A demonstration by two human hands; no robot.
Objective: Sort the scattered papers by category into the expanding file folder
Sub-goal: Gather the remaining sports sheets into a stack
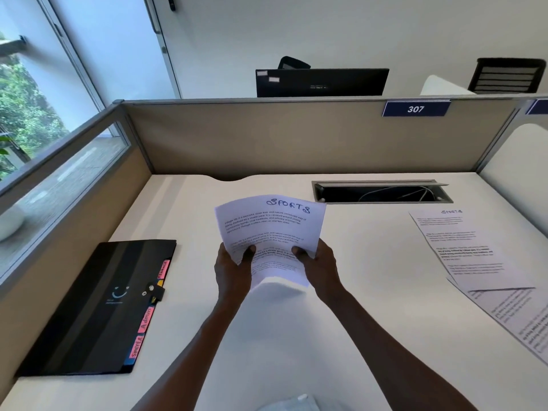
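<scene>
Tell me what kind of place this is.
Most likely an office cubicle: a desk enclosed by partition panels, a numbered plate reading 307 on the partition, and a monitor at the workstation behind it.

Surface (370,262): smooth, matt, off-white laminate. Held sheet (272,226) at 12 o'clock: thin white paper, matt, printed in black, bent by the fingers (247,253). Loose sheets (474,256) at 3 o'clock: same matt paper. Expanding file folder (98,307) at 9 o'clock: black plastic, slight sheen, with pink paper tabs (145,320). Partition (296,137): beige woven cloth, grey metal frame.
</scene>
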